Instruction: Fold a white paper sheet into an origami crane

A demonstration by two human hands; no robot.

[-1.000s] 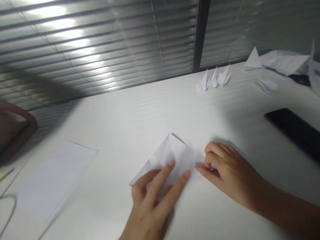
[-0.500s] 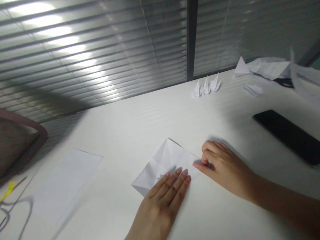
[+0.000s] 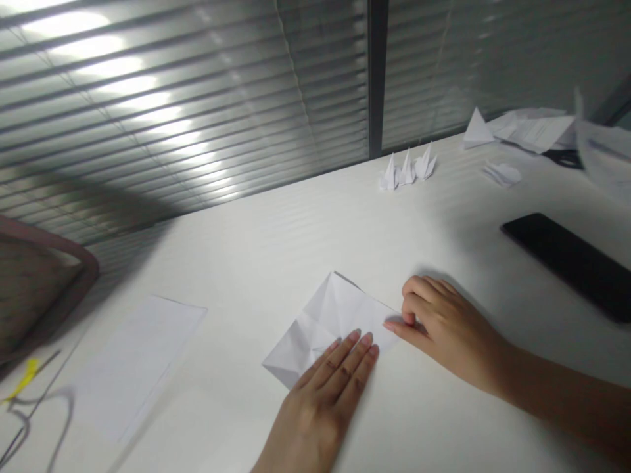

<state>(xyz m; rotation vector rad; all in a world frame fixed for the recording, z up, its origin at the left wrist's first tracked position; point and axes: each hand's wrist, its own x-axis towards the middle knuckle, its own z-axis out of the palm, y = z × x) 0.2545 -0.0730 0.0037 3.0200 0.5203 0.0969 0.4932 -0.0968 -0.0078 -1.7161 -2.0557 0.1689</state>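
Observation:
A white sheet of paper (image 3: pixel 320 315) with several crease lines lies on the white table, one corner pointing away from me. My left hand (image 3: pixel 330 381) rests flat on its near part, fingers stretched out side by side, hiding that area. At the sheet's right corner, my right hand (image 3: pixel 434 322) is closed, with thumb and curled forefinger pinching the paper's edge. The corner itself is hidden under those fingers.
Small folded paper figures (image 3: pixel 407 169) stand near the window blinds. A black phone (image 3: pixel 566 263) lies at right, below folded and loose papers (image 3: pixel 537 131). At left are a blank sheet (image 3: pixel 142 361), a cable with a yellow tag (image 3: pixel 24 380) and a bag (image 3: pixel 39 289).
The view has shifted slightly, so things sit a few pixels further right. Both hands keep their places on the paper, and the sheet looks the same.

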